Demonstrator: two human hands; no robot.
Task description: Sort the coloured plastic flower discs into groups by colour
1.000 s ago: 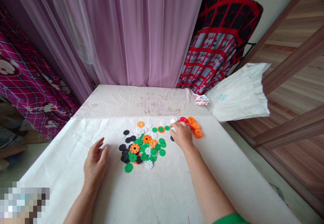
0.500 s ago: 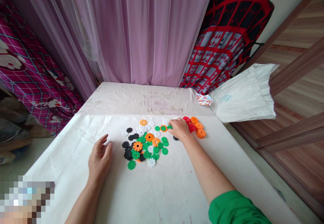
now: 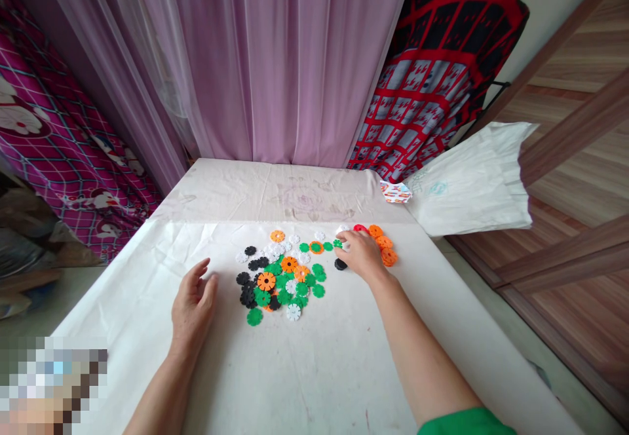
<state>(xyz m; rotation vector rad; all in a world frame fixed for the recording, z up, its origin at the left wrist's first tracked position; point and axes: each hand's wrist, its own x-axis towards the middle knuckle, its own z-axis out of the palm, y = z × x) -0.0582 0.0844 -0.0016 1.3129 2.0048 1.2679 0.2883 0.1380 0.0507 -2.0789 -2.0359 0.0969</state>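
Observation:
My left hand [image 3: 194, 297] rests on the table to the left of the pile, fingers loosely curled and apart, holding nothing. A mixed pile of snowflake-shaped plastic discs [image 3: 282, 281] in green, black, white and orange lies in front of me. My right hand [image 3: 362, 253] is at the right of the pile, with thumb and fingers apart. At its fingertips lies a green disc [image 3: 337, 244]. Black discs [image 3: 341, 264] sit just below the thumb. Beyond the hand are red discs [image 3: 361, 228], partly hidden by it, and orange discs [image 3: 388, 255].
A white cloth covers the table [image 3: 314, 382]. A white plastic bag [image 3: 476, 186] hangs at the right edge, beside a small patterned packet [image 3: 396, 191]. Purple curtains [image 3: 295, 61] hang behind the table. A blurred-out object [image 3: 54, 382] is at lower left.
My right hand has shifted right, away from the row of green discs. A green disc and black discs now show beside its fingers, while more red is covered. My left hand has stayed put.

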